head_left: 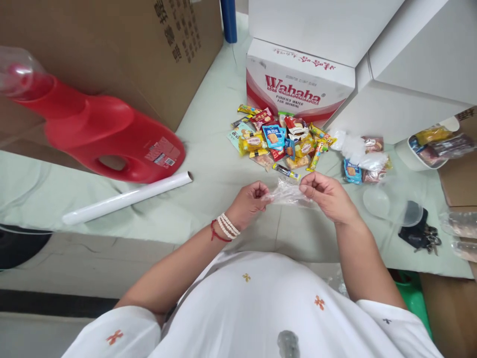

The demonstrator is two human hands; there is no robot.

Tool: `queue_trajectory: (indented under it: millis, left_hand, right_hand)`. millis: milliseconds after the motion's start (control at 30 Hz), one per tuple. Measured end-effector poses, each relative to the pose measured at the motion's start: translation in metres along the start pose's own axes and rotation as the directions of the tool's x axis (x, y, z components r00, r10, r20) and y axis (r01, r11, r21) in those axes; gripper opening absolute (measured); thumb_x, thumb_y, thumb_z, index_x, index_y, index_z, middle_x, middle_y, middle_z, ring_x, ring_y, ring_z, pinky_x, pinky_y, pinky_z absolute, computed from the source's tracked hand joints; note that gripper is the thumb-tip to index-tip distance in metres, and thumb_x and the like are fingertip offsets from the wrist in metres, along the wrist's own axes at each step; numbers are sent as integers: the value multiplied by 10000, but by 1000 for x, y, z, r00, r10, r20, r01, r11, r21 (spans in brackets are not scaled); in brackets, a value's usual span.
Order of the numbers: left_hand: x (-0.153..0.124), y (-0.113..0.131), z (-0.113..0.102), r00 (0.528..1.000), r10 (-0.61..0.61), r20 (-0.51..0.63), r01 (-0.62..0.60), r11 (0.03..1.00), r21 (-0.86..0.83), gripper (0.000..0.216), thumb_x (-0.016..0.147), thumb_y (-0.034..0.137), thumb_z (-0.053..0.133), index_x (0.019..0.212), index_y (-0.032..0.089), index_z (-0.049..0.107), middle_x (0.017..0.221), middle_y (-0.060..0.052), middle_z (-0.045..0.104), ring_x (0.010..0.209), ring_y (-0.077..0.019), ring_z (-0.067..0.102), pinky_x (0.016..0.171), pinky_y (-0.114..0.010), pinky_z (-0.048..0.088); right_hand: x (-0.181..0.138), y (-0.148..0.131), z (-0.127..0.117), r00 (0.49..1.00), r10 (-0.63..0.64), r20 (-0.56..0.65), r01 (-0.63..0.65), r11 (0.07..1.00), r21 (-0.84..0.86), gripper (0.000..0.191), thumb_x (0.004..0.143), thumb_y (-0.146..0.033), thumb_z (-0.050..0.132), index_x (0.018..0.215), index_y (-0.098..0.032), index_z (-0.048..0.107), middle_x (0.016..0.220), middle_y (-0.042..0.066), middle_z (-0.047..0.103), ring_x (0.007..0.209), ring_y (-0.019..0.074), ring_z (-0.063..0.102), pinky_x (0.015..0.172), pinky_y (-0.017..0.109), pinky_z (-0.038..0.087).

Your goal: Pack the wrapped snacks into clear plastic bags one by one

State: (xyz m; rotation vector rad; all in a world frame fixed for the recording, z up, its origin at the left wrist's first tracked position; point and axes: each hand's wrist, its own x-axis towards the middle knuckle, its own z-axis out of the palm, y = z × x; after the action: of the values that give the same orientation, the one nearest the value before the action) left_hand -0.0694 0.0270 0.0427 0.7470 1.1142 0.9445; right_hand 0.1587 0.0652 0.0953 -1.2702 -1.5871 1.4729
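Stretched between my two hands is a crumpled clear plastic bag (289,191). My left hand (250,203), with white beads and a red cord at its wrist, pinches one side of it. The other side is pinched by my right hand (326,195). Just beyond the bag lies a pile of wrapped snacks (274,141) in yellow, red and blue packets. A dark stick-shaped snack with yellow ends (286,172) lies at the pile's near edge, close to my right hand.
Behind the snacks stands a Wahaha carton (294,94). At left are a red detergent bottle (115,129) and a white roll (126,198). On the right lie bagged snacks (367,156), a snack-filled white container (421,156), a clear round tub (387,201) and keys (430,239).
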Motion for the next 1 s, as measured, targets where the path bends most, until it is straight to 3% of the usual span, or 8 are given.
queue_trajectory:
  millis: [167,300,400,500,633,767,900,1000]
  left_hand:
    - [-2,6,-16,993,68,95,-90,964,251,249,642,274,820,708,164,606,685,35,574,633,-87,497,589,-208,411]
    - [-3,9,-9,992,62,113,-72,994,79,317,707,385,815,773,182,580,706,44,564,637,-103,562,637,-246,478]
    - [-3,9,1,992,124,31,-125,992,24,364,718,420,823,768,191,544,691,57,536,612,-93,545,618,-240,470]
    - [-4,5,11,985,171,33,-172,984,34,360,731,403,820,751,195,526,678,57,530,619,-93,512,614,-233,440]
    - [-8,-1,21,973,217,79,-223,972,79,313,753,362,805,799,200,543,707,51,525,655,-101,473,629,-233,403]
    - [-13,2,15,968,237,76,-245,962,117,291,731,316,816,839,194,574,766,36,541,714,-111,494,665,-229,417]
    - [-10,14,-16,984,131,118,-133,991,10,400,615,253,899,865,188,593,809,29,577,715,-97,531,656,-209,462]
    - [0,26,-45,988,38,152,-24,996,-91,501,549,221,944,917,195,604,833,26,597,691,-92,566,643,-218,519]
  right_hand:
    - [2,-4,-17,993,-11,-121,21,997,75,306,793,-503,824,876,-239,695,718,-10,564,631,144,499,581,282,451]
    - [-2,1,-16,933,-74,-353,112,990,87,359,813,-558,786,1018,-283,680,991,33,646,835,189,601,721,326,548]
    - [-13,12,-8,850,-137,-509,133,990,-45,331,915,-597,654,962,-272,687,986,45,652,846,194,604,713,326,535]
    - [-22,21,8,900,-126,-418,38,977,-212,422,941,-644,576,925,-249,723,1003,83,662,905,231,613,718,351,521]
    - [-13,26,28,936,-103,-335,-16,943,-333,319,874,-553,694,928,-241,734,1023,96,661,965,247,605,740,356,495]
    - [1,30,21,934,-83,-346,8,977,-213,200,859,-423,690,825,-226,691,976,55,662,916,205,602,734,315,471]
    - [2,31,-5,922,11,-388,-17,1000,-11,199,794,-401,716,764,-217,647,802,9,641,757,161,561,674,280,451]
    - [-5,25,-20,950,179,-256,-152,981,121,244,748,-423,774,759,-218,643,639,-30,536,569,115,422,513,237,345]
